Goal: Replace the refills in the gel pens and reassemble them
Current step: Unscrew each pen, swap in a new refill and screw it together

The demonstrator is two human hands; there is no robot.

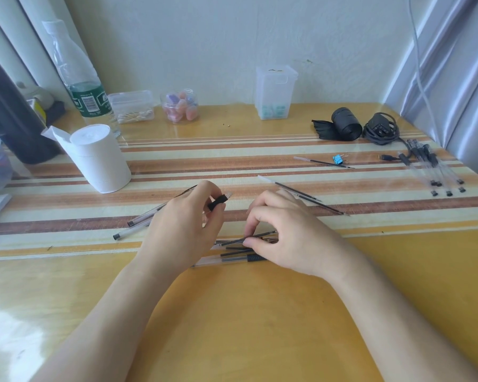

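My left hand [182, 224] grips a gel pen's black grip section [218, 202], whose clear end points up and right above the table. My right hand [284, 235] pinches a thin black refill [255, 236] at the top of a small pile of pens and refills [232, 257] lying between my hands. Two clear pen barrels [138, 220] with black end caps lie left of my left hand. Two loose refills [301, 192] rest just beyond my right hand. Another refill [322, 162] lies farther back.
A white paper roll [100, 158], a water bottle [80, 78], a cotton swab box [131, 106] and a jar [180, 106] stand at the back left. A clear bin [275, 92], black roll [345, 124], coiled cable [381, 128], blue clip [338, 159] and several capped pens [430, 166] sit at the right.
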